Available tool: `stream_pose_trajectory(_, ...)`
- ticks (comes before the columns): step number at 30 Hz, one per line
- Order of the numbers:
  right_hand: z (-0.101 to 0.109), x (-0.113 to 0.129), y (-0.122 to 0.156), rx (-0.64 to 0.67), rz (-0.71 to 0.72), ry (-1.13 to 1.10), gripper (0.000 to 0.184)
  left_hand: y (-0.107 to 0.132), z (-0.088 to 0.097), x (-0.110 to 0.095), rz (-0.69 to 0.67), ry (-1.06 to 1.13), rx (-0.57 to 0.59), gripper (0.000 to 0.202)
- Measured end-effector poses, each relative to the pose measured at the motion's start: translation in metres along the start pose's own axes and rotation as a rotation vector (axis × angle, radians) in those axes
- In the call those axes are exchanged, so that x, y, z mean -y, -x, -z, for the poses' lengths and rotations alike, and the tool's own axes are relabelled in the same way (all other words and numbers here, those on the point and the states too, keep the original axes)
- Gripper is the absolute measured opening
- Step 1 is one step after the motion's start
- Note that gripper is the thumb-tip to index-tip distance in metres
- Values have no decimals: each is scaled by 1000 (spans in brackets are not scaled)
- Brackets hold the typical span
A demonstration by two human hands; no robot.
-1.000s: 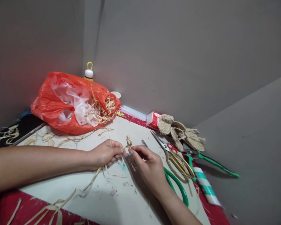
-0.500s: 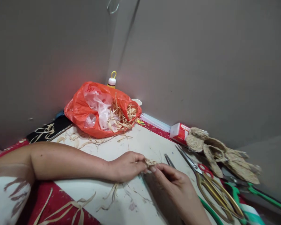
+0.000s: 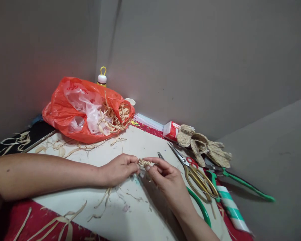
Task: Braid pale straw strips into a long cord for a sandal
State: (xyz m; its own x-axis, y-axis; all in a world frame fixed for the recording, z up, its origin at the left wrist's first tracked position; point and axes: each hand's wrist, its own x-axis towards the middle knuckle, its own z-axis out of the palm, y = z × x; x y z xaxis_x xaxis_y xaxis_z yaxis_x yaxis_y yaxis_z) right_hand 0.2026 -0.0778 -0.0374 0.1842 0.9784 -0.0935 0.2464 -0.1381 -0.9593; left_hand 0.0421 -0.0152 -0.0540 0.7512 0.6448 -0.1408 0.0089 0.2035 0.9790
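Note:
A small piece of braided straw [image 3: 145, 163] is held up between both hands over the white board [image 3: 140, 140]. My left hand [image 3: 121, 169] pinches its left end with thumb and curled fingers. On the other side, my right hand [image 3: 167, 175] grips it between thumb and forefinger. Much of the piece is hidden by my fingers. Loose straw strips [image 3: 101, 202] lie below my left hand. Just beyond my right hand rest gold-handled scissors [image 3: 193, 174], and green-handled scissors [image 3: 200, 204] lie partly under that arm.
An orange plastic bag [image 3: 67, 125] of straw stands at the back left, with a bottle [image 3: 102, 79] behind it. Woven straw pieces [image 3: 185, 135], a red-and-white box [image 3: 171, 130], green-handled pliers [image 3: 248, 184] and a striped roll [image 3: 233, 209] line the right edge. Walls enclose the back.
The view has swung to the right, so everything sits further left, and the striped roll shows more fully. My right fingers have shifted slightly on the braided straw; both hands still hold it.

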Motion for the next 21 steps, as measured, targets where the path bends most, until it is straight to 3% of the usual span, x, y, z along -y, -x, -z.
stream_pose_trajectory(7,-5,2,2,-43,60,84,16,0,0,1,-39,-21,25,27)
stream_pose_trajectory(15,-1,-12,4,-109,612,528,17,0,-1,-5,43,56,-13,27)
stream_pose_trajectory(21,7,-11,1,-7,836,715,28,-1,2,-9,106,182,60,25)
